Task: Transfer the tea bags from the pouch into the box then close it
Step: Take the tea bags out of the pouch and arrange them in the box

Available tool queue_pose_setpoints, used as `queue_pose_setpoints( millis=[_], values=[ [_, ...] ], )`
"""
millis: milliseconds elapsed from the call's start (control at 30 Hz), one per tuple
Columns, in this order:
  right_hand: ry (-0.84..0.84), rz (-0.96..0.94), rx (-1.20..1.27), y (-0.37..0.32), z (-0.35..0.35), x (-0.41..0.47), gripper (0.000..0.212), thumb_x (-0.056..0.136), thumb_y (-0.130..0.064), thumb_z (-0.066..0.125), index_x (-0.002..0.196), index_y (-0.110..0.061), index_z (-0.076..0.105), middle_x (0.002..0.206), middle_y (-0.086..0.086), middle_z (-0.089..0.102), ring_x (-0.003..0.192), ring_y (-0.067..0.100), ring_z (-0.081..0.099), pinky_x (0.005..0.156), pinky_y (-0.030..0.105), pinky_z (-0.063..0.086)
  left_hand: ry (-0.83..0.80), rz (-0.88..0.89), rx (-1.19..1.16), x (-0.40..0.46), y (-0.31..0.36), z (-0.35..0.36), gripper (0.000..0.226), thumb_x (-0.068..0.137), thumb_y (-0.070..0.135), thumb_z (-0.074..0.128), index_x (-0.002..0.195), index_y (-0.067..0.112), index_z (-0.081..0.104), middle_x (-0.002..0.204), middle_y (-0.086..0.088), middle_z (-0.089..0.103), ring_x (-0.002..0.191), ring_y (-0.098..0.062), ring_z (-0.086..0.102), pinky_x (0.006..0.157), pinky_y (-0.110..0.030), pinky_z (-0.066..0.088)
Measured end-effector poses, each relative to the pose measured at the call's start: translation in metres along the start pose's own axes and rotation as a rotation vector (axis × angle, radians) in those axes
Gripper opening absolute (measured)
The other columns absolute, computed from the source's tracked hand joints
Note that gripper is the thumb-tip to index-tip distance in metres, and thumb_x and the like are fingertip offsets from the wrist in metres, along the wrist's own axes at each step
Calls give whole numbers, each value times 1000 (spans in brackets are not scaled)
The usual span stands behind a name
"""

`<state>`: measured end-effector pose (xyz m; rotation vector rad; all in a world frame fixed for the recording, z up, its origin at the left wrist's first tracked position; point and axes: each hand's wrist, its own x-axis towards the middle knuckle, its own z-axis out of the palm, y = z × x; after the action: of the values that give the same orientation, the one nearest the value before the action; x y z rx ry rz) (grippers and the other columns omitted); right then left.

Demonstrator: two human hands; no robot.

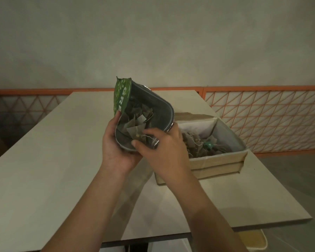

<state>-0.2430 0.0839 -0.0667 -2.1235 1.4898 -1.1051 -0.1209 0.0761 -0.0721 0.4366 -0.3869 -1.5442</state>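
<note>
So the person's left hand [116,142] grips the green tea pouch [144,113] from below, thumb curled up along the printed green edge, holding it tilted with the mouth gaping toward the camera. The pouch's long axis runs roughly from 11 o'clock (the torn top flap) down to 5 o'clock, where the rim nearly meets the box. The inside is a dull grey foil, and a loose heap of tea bags [135,126] sits in the lower part, brownish pyramid-looking sachets with thin strings.

The right hand [162,148] is right at the mouth of the pouch, fingers curled in over the lower rim. It looks like it's pinching a tea bag or two, though the fingertips are a bit blurred, so exactly what's caught between them is hard to call. Definitely closed down on something at the opening, not spread.

The key bit: the cardboard box [216,162] sits at about 3 to 4 o'clock from the right hand, just beside it and touching or nearly touching the pouch rim. Right hand is clearly the nearer one to it. Its lid flap [191,116] stands open at the back, pale lining [200,127] inside, and a pile of tea bags with a teal tag [208,144] is already in there.

Guessing the job is partway, since both pouch and box hold bags. All on a pale table [53,160].
</note>
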Motion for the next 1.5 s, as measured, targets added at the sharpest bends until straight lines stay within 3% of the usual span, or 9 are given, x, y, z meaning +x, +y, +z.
queue_pose_setpoints(
  millis=[267,400,500,700,867,1000,1133,1333,1500],
  values=[
    [121,-43,263,10,-2,-2,5,80,-25,74,83,-26,71,94,-3,56,93,17,57,82,32,50,-7,-11,17,2,0,-3,49,97,52,48,116,15,73,120,-13,71,102,-32,71,81,-40,60],
    [231,34,558,17,-28,-5,11,87,-16,69,88,-26,63,86,-9,66,75,3,64,64,18,50,-29,-20,-15,4,0,-4,51,96,53,50,129,19,67,137,-16,62,122,-35,61,90,-46,57],
    [328,84,638,30,-46,-2,12,91,-16,66,90,-25,59,83,-5,69,73,11,69,61,21,54,-37,-32,-39,3,0,-2,47,96,50,50,120,17,73,136,-16,62,124,-36,59,98,-48,52],
    [386,122,474,61,-56,-1,25,91,-6,64,86,-30,55,90,-8,65,79,11,69,67,25,54,-16,-42,-63,2,-1,0,45,96,50,53,119,18,73,131,-17,66,122,-37,61,93,-47,56],
    [318,-10,41,66,-43,-6,16,85,-35,60,96,-28,68,109,-2,63,105,20,58,86,48,51,3,-43,-46,1,-1,2,45,94,50,55,110,15,78,128,-19,67,119,-38,63,94,-48,55],
    [423,-142,195,29,-33,-9,17,84,-32,62,96,-23,71,96,-7,57,97,16,53,84,38,47,-6,-34,-21,0,-1,3,47,94,51,53,112,15,77,127,-17,68,107,-37,68,84,-44,59],
    [337,-383,66,-7,-15,2,14,84,-21,68,95,-19,76,86,-2,65,87,20,56,77,35,44,12,-2,6,-2,-1,4,50,98,50,47,109,10,76,117,-13,72,99,-28,72,78,-35,61],
    [60,-349,-439,-33,3,23,42,88,-26,61,130,-31,59,121,2,55,114,26,45,97,39,30,26,39,2,-7,-1,0,47,98,44,49,105,10,79,116,-11,73,98,-26,74,81,-36,61],
    [57,-317,-466,-29,8,25,21,88,-29,60,107,-25,70,115,5,57,111,27,46,94,40,30,24,25,11,-6,1,0,50,99,47,46,103,10,80,115,-11,74,97,-27,74,79,-37,62]
  ],
)
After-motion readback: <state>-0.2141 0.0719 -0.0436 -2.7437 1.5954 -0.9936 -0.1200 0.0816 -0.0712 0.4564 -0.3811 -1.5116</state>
